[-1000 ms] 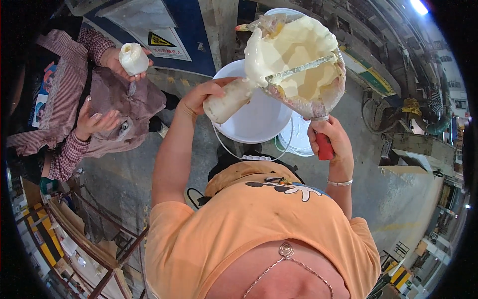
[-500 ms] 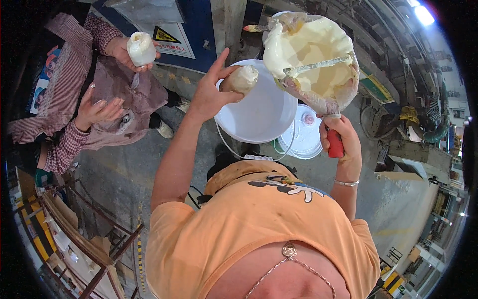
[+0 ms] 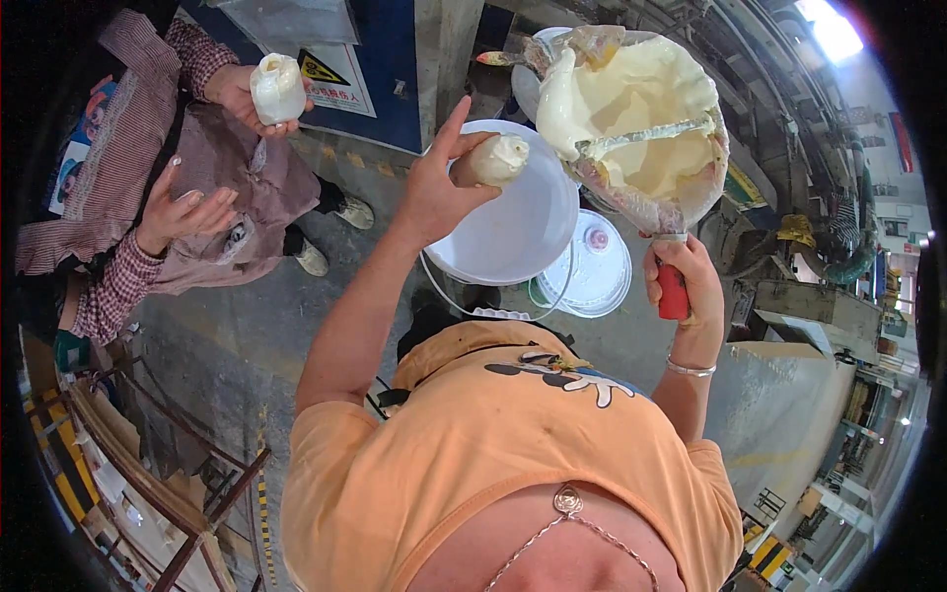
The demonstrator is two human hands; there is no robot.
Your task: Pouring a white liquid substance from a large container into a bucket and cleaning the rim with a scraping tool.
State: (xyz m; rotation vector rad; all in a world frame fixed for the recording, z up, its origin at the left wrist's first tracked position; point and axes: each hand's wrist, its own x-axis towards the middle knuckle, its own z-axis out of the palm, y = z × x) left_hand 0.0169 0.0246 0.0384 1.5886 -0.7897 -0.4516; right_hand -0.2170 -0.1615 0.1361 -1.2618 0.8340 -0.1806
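A whitish, translucent plastic bottle smeared with cream-coloured paste (image 3: 498,158) is held above the tall, white plastic bucket with a wire handle (image 3: 505,232). The left hand (image 3: 434,192) grips it, thumb and fingers curved around its body, one finger stretched free; the hand hides its lower end. The bottle covers part of the bucket's interior.

The right hand (image 3: 695,276) has its fingers closed around the red grip of a round, paste-coated dipper (image 3: 633,204), raised beside the bucket. A coated bar crosses its mouth; its underside is out of sight and the paste's depth cannot be told.

Behind the dipper, another white, round container (image 3: 526,89) is mostly hidden. At left, a co-worker's hand (image 3: 237,97) holds a white, paste-smeared bottle (image 3: 278,91).
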